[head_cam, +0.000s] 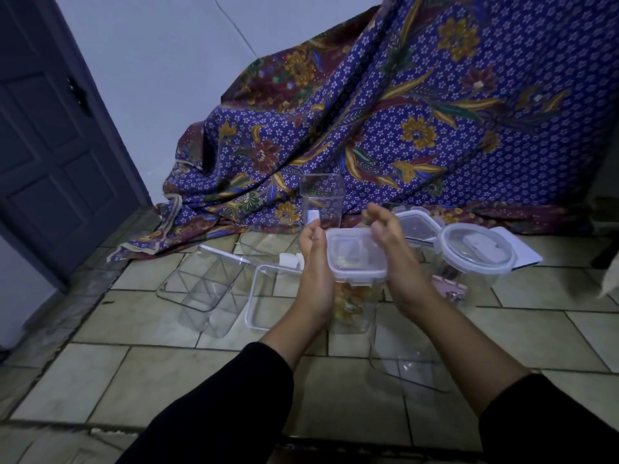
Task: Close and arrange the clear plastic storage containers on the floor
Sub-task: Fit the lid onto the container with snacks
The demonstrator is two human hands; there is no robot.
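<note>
Standing upright between left hand (pixel 313 262), right hand (pixel 395 259): lidded container (pixel 355 286), axis vertical.

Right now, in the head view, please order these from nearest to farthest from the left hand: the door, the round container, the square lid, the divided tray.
1. square lid, touching the left hand, on its right.
2. divided tray, lying to its left.
3. round container, right, past the right hand.
4. door, far left.

Your left hand (pixel 315 262) covers the left side of the lidded container (pixel 355 259); its yellow-orange contents (pixel 348 306) blur beyond identification. At right, a pale object (pixel 610 283) is cut by the edge.
</note>
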